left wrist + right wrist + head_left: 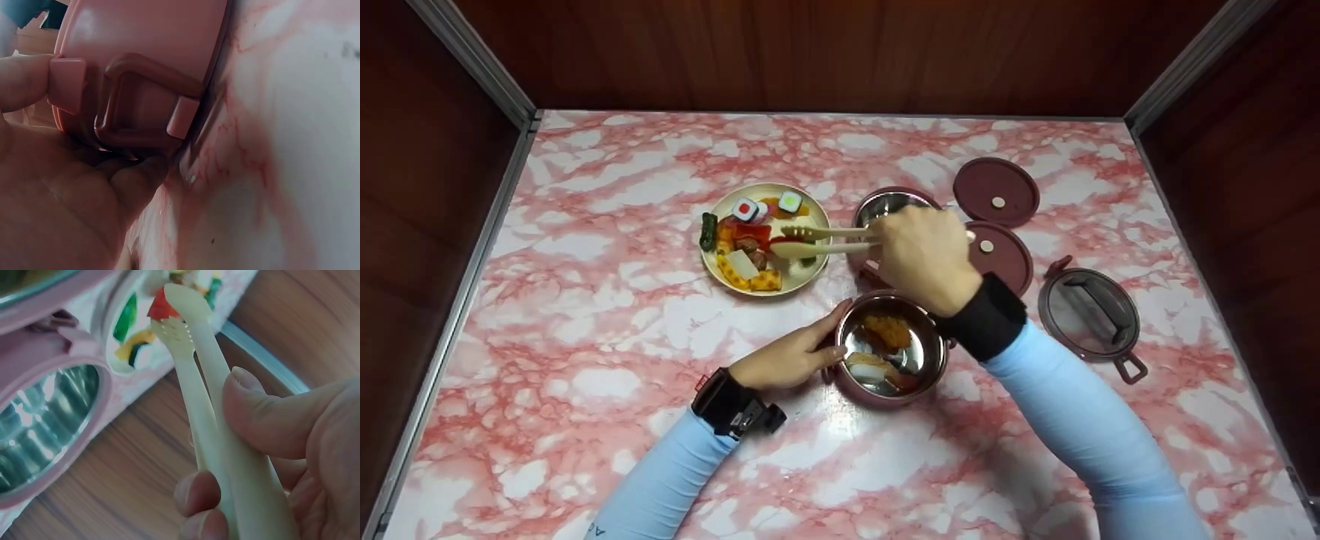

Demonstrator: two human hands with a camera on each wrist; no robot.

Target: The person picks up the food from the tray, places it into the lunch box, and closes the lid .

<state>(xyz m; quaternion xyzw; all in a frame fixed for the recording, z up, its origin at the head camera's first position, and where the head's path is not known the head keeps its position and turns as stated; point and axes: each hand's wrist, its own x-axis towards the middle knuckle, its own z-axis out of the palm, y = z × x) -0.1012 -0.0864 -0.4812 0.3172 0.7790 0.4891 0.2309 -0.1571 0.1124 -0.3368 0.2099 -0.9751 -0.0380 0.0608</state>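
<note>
My right hand (pixel 926 255) grips cream tongs (pixel 851 232), thumb on one arm and fingers round the other. Their tips are over the right part of a cream plate (pixel 712 270), with a red food piece (pixel 162 305) between them in the right wrist view. My left hand (pixel 787 356) holds the near pot (pixel 885 401) at its left side. The left thumb (pixel 22 81) lies by a latch tab at the rim, while the other fingers go round the wall below the handle (pixel 152 67). Inside this steel-lined pot are a brown fried piece (pixel 887 332) and pale food pieces (pixel 866 369).
Sushi-like pieces (pixel 745 209), yellow pieces and a dark green piece (pixel 708 231) are on the plate. Behind the near pot stands another steel-lined pot (pixel 885 202). Two maroon lids (pixel 994 184) and a glass lid (pixel 1080 315) lie at the right. Wooden panels (pixel 825 52) bound the marbled table.
</note>
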